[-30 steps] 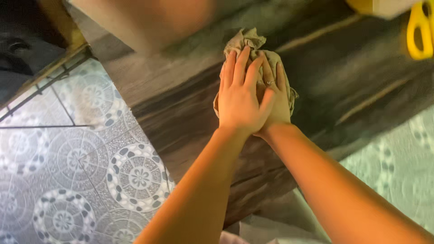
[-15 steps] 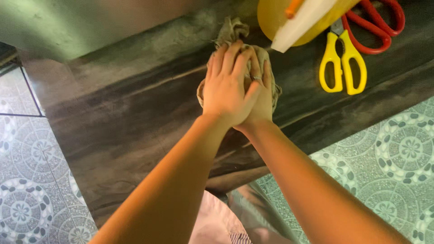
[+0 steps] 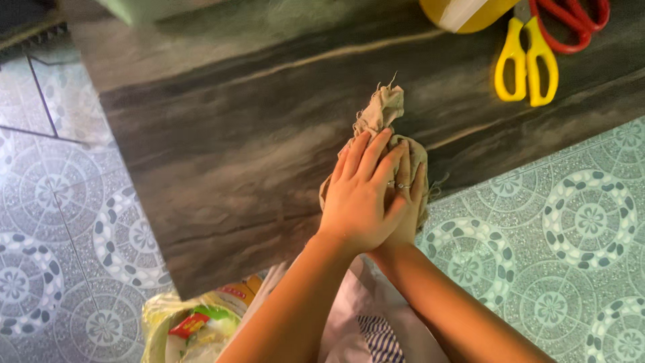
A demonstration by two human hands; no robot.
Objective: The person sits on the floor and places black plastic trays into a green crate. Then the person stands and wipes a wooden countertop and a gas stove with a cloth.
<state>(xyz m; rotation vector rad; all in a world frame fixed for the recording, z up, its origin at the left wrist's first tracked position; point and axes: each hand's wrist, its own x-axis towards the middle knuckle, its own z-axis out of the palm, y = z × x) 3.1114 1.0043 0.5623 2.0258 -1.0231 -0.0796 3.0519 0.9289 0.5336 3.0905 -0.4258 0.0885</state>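
Note:
A crumpled beige cloth (image 3: 381,111) lies on a dark wood-grain tabletop (image 3: 222,154), close to its near edge. My right hand (image 3: 411,202), with a ring on one finger, presses flat on the cloth and is mostly covered. My left hand (image 3: 359,195) is stacked on top of it, fingers spread, with the fingertips reaching the cloth. A frayed end of the cloth sticks out beyond the fingers.
Yellow-handled scissors (image 3: 526,64) and red-handled scissors (image 3: 571,23) lie at the table's far right, next to a yellow container (image 3: 463,13). Patterned floor tiles (image 3: 557,228) surround the table. A plastic bag with packets (image 3: 195,326) sits below the table's near edge.
Both hands have dragged the cloth back toward the table's near edge, away from the yellow container and scissors. The camera view has shifted too.

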